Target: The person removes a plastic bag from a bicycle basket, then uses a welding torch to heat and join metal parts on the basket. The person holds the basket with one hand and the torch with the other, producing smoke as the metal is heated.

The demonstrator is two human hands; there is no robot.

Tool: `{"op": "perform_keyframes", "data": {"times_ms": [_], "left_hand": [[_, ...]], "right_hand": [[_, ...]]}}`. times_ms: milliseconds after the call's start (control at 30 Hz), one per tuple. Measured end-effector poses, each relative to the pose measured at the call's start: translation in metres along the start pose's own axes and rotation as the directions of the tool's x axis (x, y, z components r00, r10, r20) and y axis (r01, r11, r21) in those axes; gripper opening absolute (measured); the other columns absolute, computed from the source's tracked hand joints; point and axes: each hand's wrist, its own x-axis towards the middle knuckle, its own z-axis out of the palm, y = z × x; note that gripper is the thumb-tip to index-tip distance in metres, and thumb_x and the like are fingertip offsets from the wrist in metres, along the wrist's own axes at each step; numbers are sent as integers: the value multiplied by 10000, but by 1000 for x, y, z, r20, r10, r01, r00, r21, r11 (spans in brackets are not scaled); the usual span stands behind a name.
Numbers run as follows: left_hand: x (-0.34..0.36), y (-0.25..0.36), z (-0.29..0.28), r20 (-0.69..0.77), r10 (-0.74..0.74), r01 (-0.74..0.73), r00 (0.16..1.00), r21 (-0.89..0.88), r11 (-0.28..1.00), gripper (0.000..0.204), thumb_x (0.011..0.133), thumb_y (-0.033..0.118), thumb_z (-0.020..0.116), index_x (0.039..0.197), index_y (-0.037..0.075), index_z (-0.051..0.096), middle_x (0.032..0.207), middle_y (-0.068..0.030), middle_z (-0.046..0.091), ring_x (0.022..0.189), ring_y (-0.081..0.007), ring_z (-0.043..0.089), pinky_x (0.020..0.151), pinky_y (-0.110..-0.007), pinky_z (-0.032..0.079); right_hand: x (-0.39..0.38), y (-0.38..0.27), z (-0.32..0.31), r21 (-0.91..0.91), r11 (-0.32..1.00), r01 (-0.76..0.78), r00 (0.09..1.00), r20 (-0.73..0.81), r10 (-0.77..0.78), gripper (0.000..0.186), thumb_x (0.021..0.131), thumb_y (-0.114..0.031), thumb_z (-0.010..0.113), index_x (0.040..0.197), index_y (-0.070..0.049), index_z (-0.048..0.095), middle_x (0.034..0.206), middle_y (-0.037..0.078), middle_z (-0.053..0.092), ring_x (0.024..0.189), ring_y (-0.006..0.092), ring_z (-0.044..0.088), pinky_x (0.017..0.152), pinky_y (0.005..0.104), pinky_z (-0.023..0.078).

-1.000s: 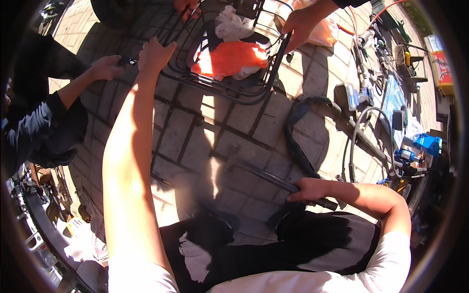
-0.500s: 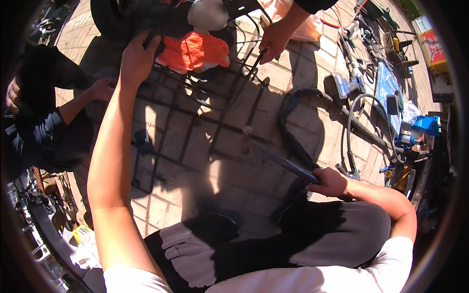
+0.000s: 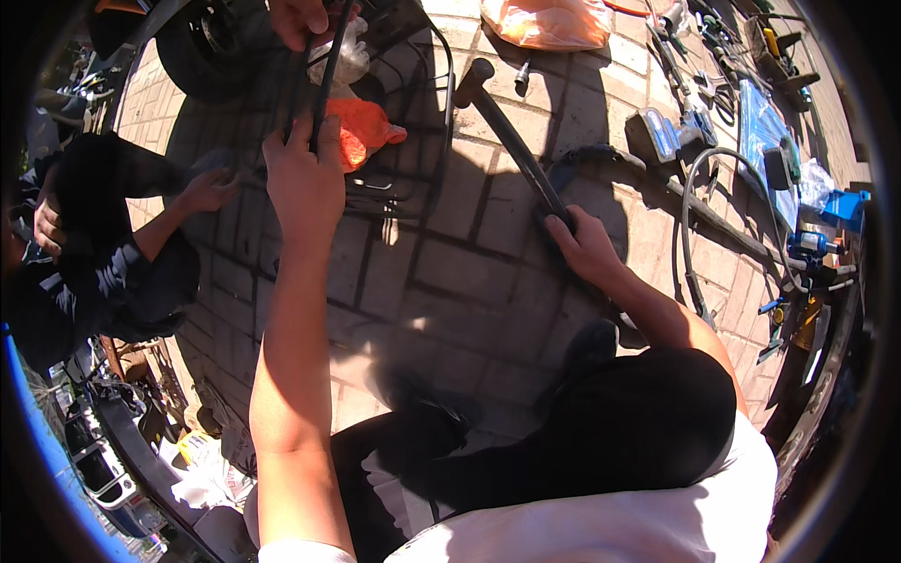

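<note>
My right hand (image 3: 584, 246) is closed around the handle of a hammer (image 3: 518, 150). The hammer points up and away to the left, its dark head raised over the paving. At the upper left, my left hand (image 3: 308, 188) closes on a slim dark bar (image 3: 334, 66), thumb on one side and fingers on the other. Another person's hand (image 3: 298, 21) is at the bar's far end; whether it grips the bar is unclear. Beside my left hand lies a crumpled orange cloth (image 3: 361, 134), with a whitish bag (image 3: 351, 52) behind it.
A second person crouches at left, one hand (image 3: 208, 190) low over the shaded paving. A wheel (image 3: 202, 47) stands upper left. A socket-like metal piece (image 3: 522, 73) and an orange bag (image 3: 549, 21) lie beyond the hammer. Hoses (image 3: 690, 202) and several tools are at right.
The hammer has swung up from low near my knee, with my right hand shifting up and left. The other person's hand has gone from upper centre to near my left hand. The view has shifted.
</note>
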Motion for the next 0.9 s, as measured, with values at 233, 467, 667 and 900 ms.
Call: {"op": "perform_keyframes", "data": {"times_ms": [233,467,667,900], "left_hand": [[-14,26,1,63,-45,46,997,-15,999,459,1009,429,486,1322,110,596,1316,-263,442,1076,-416,603,864,-458,522],[-15,26,2,29,26,-26,999,-2,1000,409,1022,404,466,1283,127,615,1287,-277,449,1051,-430,606,813,-459,539],[-14,25,1,46,4,-3,999,-6,1000,409,1017,403,477,1302,137,600,1255,-287,471,1014,-435,615,808,-461,538],[-17,26,1,52,-8,8,999,-12,1000,410,1021,407,470,1301,139,601,1227,-297,477,1001,-429,613,836,-455,525]], "right_hand": [[58,-8,51,-103,991,86,996,3,-86,397,947,-365,612,909,16,510,724,265,610,730,476,612,617,535,444],[61,1,88,-42,999,29,998,55,-27,400,939,-373,612,911,11,504,761,281,634,775,486,621,658,554,474],[80,-15,91,-294,956,-10,993,110,44,372,942,-344,607,949,18,520,800,279,655,798,472,639,686,552,486],[52,-43,60,196,935,295,942,-226,-250,283,938,-240,640,986,19,537,731,165,652,704,400,654,607,421,487]]}}
